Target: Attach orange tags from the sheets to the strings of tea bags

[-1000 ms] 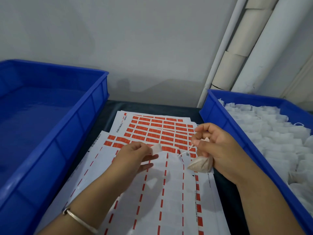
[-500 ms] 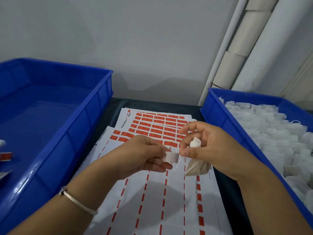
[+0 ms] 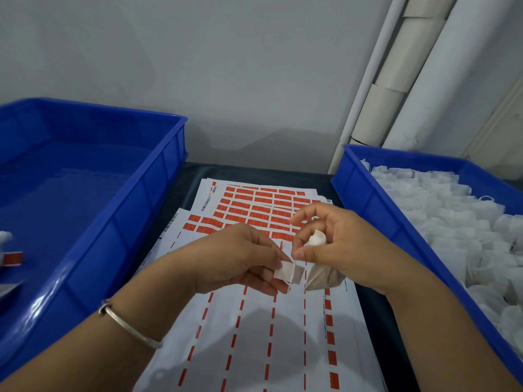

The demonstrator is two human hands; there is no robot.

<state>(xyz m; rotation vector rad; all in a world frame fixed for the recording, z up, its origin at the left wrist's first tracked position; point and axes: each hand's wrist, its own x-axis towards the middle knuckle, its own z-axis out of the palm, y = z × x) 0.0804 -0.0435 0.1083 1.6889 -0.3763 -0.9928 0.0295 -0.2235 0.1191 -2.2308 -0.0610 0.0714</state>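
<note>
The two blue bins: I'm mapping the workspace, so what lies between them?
In the head view, the tag sheets lie on the dark table between the left bin and right bin, with both hands working above them.

The left bin runs off the frame's left edge — its tagged bag is cut off there, print unreadable.
</note>
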